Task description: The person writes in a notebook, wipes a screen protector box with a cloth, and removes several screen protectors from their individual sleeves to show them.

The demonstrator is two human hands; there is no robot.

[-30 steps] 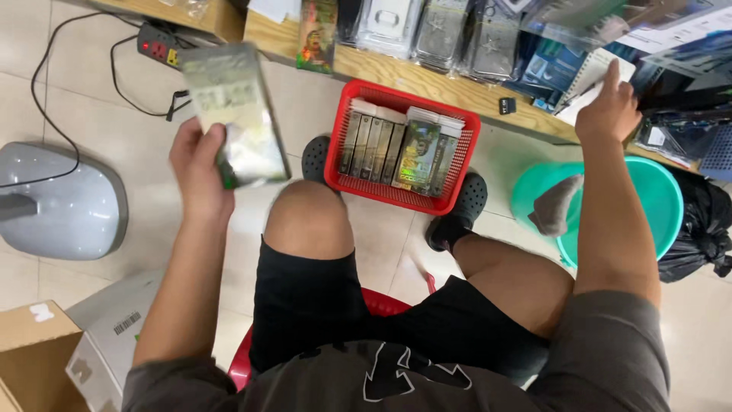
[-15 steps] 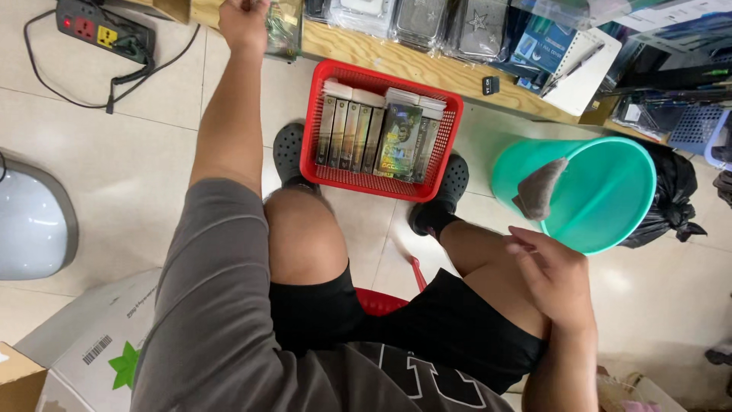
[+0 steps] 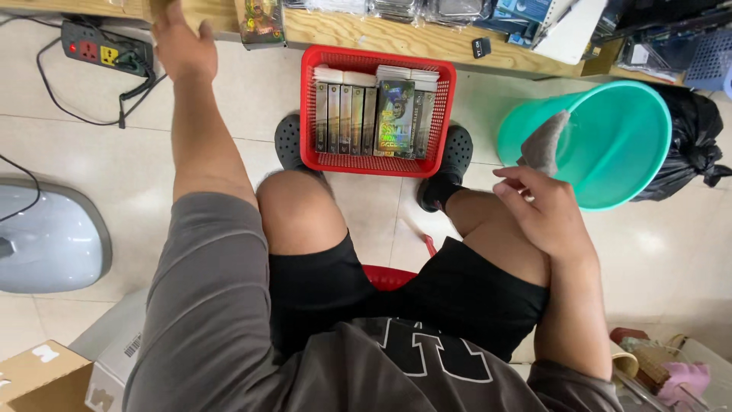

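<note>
Left hand [image 3: 181,47] no longer holding the shiny pack, now reaching the wooden shelf [image 3: 343,30], right hand [image 3: 545,217] lowered onto the thigh

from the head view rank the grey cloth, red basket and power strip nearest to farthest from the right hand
1. Grey cloth: just above the right hand, at its fingertips, over the green bucket's rim.
2. Red basket: to the hand's left, between the feet.
3. Power strip: far left, top corner of the floor.

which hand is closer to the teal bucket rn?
Right. The right hand sits beside the teal bucket, just off its near rim, by the grey cloth. The left hand is far across, up at the wooden shelf edge.
</note>
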